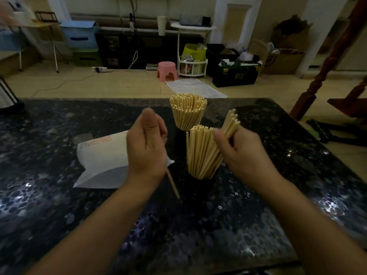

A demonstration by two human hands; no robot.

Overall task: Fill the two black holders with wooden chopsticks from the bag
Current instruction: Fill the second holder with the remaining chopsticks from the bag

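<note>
Standing full: two holders [200, 183] [179, 135]; one chopstick [173, 183] in left hand [147, 143].

Far holder [179, 133] mostly hidden behind near chopsticks [200, 151]; single chopstick [173, 184] upper part hidden by left hand [147, 143].

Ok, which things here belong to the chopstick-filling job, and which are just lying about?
Job:
- far holder's chopsticks, packed full
- near holder, partly filled
- bundle gripped in right hand
- single chopstick held in left hand
- white bag on the table

Lying about:
- pink stool
- plastic sheet on the floor
- blue bins
- black crate
</note>
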